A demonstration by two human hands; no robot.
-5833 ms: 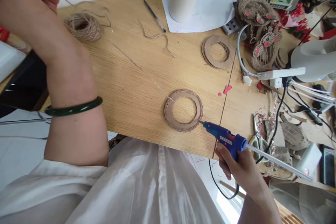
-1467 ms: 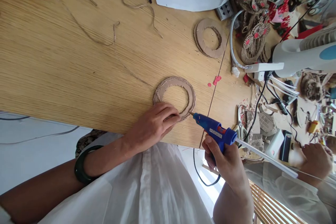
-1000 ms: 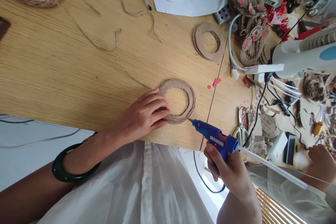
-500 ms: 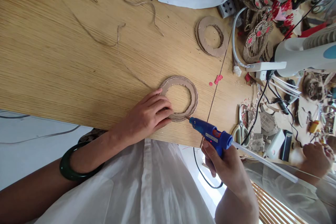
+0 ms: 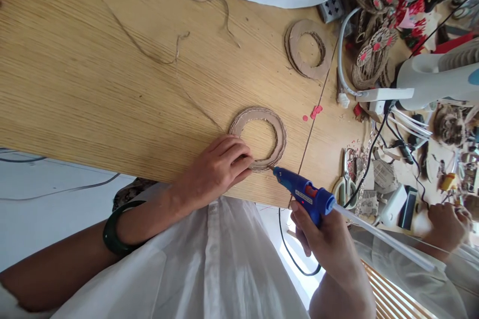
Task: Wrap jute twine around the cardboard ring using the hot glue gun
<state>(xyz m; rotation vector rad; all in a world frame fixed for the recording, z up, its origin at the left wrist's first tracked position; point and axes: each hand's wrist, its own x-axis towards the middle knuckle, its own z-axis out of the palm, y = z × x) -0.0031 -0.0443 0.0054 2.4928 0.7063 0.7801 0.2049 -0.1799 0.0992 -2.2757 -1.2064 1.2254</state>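
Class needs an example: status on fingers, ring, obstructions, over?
Left fingers on ring, flat on table. Right fingers gripping glue gun. Nozzle at ring, unobstructed.

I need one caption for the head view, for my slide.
Left hand on a cardboard ring, right hand holding a blue glue gun near its edge.

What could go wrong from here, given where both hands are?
The left hand sits on the ring close to the tip of the glue gun, so a slip might burn its fingers if the tip is hot. The string lies loose up to the ring and could snag or shift. A black cable hangs below the table near the right hand; catching it might jerk the gun, if connected.
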